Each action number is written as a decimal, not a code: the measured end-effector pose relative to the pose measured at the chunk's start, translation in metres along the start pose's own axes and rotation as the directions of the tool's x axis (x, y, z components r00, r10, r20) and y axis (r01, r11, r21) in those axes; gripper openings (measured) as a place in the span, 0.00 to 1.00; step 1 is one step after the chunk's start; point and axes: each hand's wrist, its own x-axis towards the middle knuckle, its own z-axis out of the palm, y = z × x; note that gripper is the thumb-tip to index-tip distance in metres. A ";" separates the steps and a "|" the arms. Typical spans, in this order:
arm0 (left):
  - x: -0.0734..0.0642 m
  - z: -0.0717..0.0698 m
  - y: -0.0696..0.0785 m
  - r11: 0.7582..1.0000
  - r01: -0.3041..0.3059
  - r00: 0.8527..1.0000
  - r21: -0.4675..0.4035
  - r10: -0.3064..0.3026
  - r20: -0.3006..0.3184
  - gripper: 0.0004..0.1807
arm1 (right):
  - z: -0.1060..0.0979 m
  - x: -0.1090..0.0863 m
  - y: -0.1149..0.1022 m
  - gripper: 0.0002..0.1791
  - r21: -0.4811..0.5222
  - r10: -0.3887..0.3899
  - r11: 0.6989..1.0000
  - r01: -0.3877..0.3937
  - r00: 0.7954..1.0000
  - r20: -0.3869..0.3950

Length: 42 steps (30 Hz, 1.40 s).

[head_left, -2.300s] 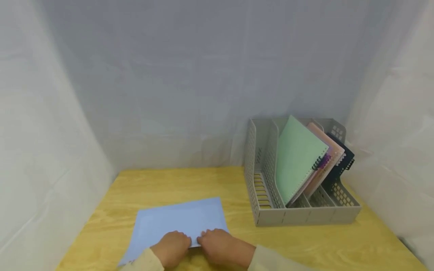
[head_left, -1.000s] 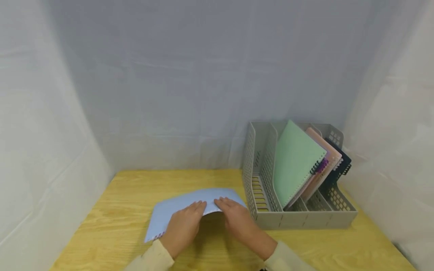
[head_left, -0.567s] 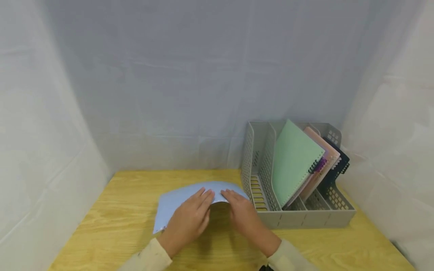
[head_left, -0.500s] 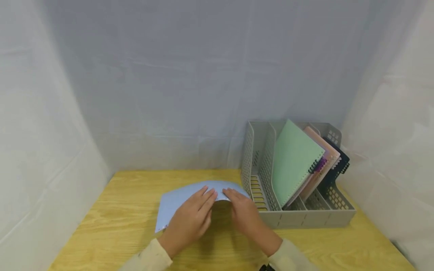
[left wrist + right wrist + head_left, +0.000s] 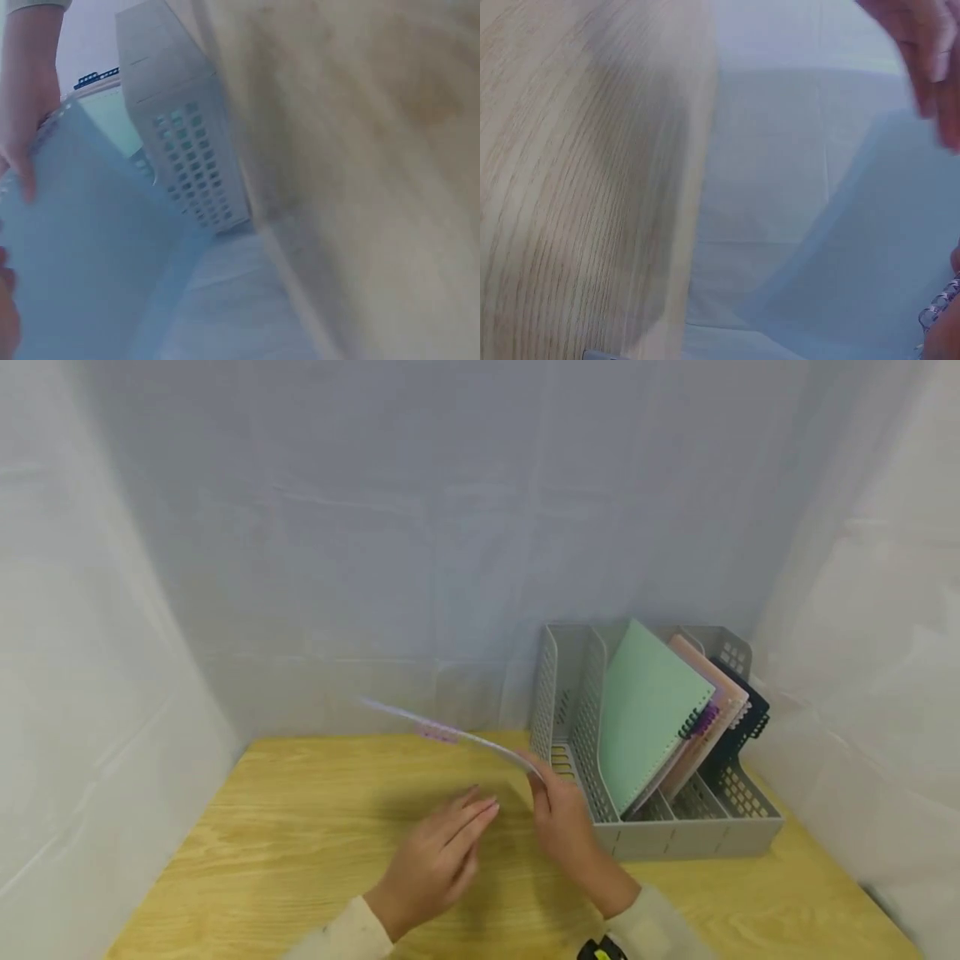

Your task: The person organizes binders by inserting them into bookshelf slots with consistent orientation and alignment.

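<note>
My right hand (image 5: 566, 822) pinches a light-blue ring-bound notebook (image 5: 480, 742) at its near right edge and holds it above the table. In the head view the notebook appears nearly edge-on, its far end slanting up to the left, with purple binding rings along it. Its flat blue cover (image 5: 105, 232) fills much of the left wrist view, where the thumb lies on the edge. My left hand (image 5: 435, 858) hovers below and nearer, fingers extended and together, holding nothing. That same left hand (image 5: 930, 60) shows blurred at the top right of the right wrist view.
A grey divided file rack (image 5: 690, 841) stands at the right of the wooden table (image 5: 300, 827). Leaning in it are a green notebook (image 5: 652, 718), a pink one (image 5: 705, 727) and a dark-blue one (image 5: 738, 727). Its leftmost slot holds nothing. White sheeting surrounds the table.
Earlier both hands lifted and bowed the notebook by its near edge. Now the left hand has let go, and the right hand has raised and tipped the notebook nearly edge-on.
</note>
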 end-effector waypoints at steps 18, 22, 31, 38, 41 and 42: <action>-0.022 0.048 0.015 0.736 0.675 0.651 -0.057 -0.558 0.515 0.19 | -0.014 -0.004 -0.004 0.15 0.322 0.220 0.931 -0.170 0.967 -0.127; -0.021 0.063 0.018 0.603 0.788 0.550 -0.129 -0.592 0.589 0.21 | -0.017 -0.003 -0.008 0.15 0.415 0.342 0.866 -0.278 0.936 -0.087; -0.015 0.088 0.024 0.276 0.897 0.442 -0.346 -0.595 0.671 0.26 | -0.021 -0.001 -0.012 0.17 0.552 0.543 0.710 -0.438 0.839 -0.032; -0.010 0.102 0.020 0.110 0.932 0.338 -0.346 -0.611 0.715 0.32 | -0.023 -0.002 -0.011 0.17 0.557 0.544 0.726 -0.403 0.832 -0.106; -0.007 0.107 0.020 0.039 0.935 0.299 -0.352 -0.620 0.725 0.33 | -0.026 -0.002 -0.010 0.17 0.543 0.529 0.747 -0.385 0.838 -0.134; -0.007 0.108 0.021 0.011 0.934 0.286 -0.358 -0.623 0.728 0.32 | -0.027 -0.002 -0.009 0.17 0.534 0.523 0.757 -0.376 0.839 -0.151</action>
